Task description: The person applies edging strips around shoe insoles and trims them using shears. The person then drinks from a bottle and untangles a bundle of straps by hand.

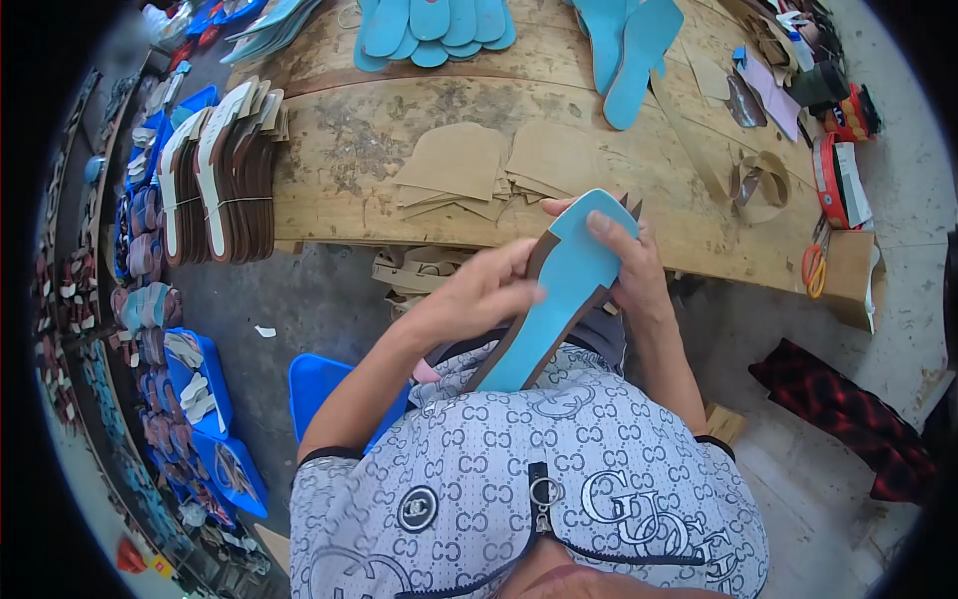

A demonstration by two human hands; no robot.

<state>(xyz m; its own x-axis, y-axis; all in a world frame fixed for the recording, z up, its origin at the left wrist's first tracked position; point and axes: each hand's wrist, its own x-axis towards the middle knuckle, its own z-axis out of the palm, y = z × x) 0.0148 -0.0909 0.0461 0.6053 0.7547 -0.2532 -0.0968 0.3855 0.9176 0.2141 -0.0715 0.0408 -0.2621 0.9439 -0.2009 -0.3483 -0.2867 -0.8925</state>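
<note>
A long light-blue shoe insole [574,275] with a brown layer showing along its edges is held slantwise in front of my chest. My right hand [639,262] grips it near the wide upper end, thumb on the blue face and fingers behind. Pointed brown tips stick out beside that hand. My left hand [484,290] is at the opposite edge, fingers bent against the brown margin and one digit over the blue face; its tips are slightly blurred. The insole's lower end reaches close to my shirt.
On the wooden table [329,140] lie tan flat pieces [454,165], blue insoles [429,30] and a larger blue pair [634,60]. Tied bundles of brown-edged soles [225,180] stand at the left edge. Orange-handled scissors [815,270] hang at the right. Blue bins [205,384] stand left.
</note>
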